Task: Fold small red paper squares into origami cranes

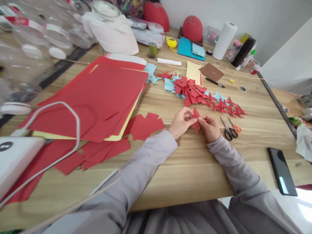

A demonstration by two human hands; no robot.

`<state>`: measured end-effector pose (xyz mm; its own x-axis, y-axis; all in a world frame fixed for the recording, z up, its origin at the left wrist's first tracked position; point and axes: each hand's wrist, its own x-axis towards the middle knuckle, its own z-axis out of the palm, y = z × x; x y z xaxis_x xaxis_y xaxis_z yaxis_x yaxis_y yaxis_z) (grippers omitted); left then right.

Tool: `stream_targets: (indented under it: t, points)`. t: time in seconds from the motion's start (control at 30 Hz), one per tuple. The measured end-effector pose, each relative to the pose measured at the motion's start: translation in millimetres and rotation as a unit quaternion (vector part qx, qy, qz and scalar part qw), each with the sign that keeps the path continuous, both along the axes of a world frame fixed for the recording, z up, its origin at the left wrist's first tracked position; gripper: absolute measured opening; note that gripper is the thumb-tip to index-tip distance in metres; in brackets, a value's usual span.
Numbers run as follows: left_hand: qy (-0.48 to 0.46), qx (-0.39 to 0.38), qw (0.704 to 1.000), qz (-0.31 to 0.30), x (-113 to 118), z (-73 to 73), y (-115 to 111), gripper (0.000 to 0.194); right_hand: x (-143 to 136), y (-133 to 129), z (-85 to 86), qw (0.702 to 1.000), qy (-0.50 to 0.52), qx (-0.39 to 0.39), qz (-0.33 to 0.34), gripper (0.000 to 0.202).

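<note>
grey sleeves (148,157): both reach forward over the wooden table (187,178).
white cable (78,128): loops across the paper on the left.
phone (282,170): dark, lying flat toward the table's right side, well apart from the hands.
left hand (180,123): narrow, thumb and fingers pinching the red folded paper (195,113) from its left side.
right hand (210,127): narrow too, fingertips closed on the same paper from its right side.
red folded paper position: between the two hands, pointed at top and bottom; whether it touches the table i cannot tell.
black-handled scissors (228,133): on the table, just beside the right hand, next to orange-handled scissors (237,128).
red cut pieces (148,126): lying left of the left hand.
red sheets (104,94): a large stack, yellow showing at its lower edge.
folded pile (192,91): red and light blue pieces, just beyond the hands, trailing rightward.
black pen (215,82): behind the pile, near the brown paper (212,71).
yellow tape measure (171,42): far back, left of the blue paper (185,48).
white roll (224,40): standing upright near the wall.
</note>
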<state>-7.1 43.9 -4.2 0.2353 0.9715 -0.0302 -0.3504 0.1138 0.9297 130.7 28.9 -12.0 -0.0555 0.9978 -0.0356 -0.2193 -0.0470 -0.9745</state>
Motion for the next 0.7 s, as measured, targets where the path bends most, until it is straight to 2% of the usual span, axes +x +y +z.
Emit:
stream_targets:
  t: [0.2,0.33,0.5,0.7]
  points:
    - [-0.027,-0.026,0.999,0.004,-0.7,0.3,0.4,0.044,-0.6,2.7,1.3,0.996,0.048,-0.032,-0.074,0.032]
    - [-0.034,-0.033,0.999,0.018,-1.1,-0.8,1.1,0.04,-0.6,3.1,2.6,0.995,0.056,-0.034,-0.068,0.033]
    - [-0.029,-0.043,0.997,0.052,-1.5,-1.2,1.0,0.035,0.2,1.6,0.9,0.999,0.014,-0.019,-0.048,0.031]
    - [-0.022,-0.041,0.997,0.065,-2.2,1.1,0.7,0.032,-2.3,-1.1,6.7,0.993,-0.101,0.047,-0.05,0.023]
